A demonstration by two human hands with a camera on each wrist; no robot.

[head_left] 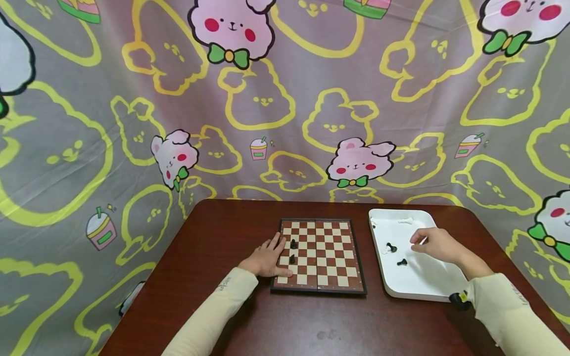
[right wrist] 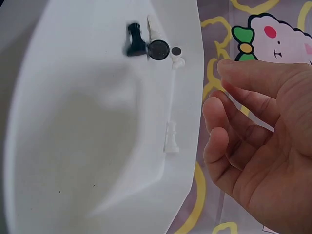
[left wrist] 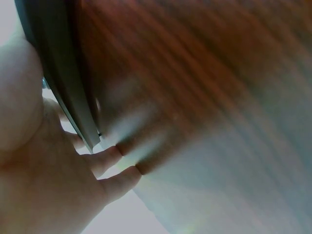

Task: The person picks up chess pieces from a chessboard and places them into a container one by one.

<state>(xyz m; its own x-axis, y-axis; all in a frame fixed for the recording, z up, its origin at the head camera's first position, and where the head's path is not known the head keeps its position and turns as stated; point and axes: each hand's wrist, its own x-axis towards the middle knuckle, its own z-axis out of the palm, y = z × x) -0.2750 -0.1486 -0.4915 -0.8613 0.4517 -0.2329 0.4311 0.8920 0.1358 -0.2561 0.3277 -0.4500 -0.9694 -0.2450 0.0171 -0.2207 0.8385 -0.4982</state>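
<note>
The brown-and-cream chessboard [head_left: 331, 257] lies on the table with two black chess pieces [head_left: 294, 244] standing near its left side. My left hand [head_left: 265, 258] rests against the board's left edge, fingers spread and thumb on the squares. In the left wrist view, fingertips [left wrist: 129, 178] touch the tabletop beside the board's dark edge [left wrist: 73, 83]. Over the white tray [head_left: 427, 289] hovers my right hand [head_left: 438, 244], its fingers loosely bent; the right wrist view shows nothing between them. Black pieces [head_left: 402, 262] and white pieces [head_left: 405, 220] lie in the tray.
A dark reddish-brown table [head_left: 222, 232] carries the board and tray, with the tray to the board's right. Patterned curtains [head_left: 285, 113] hang behind and at both sides. A small black object [head_left: 459, 300] is at the right wrist, by the tray's near corner.
</note>
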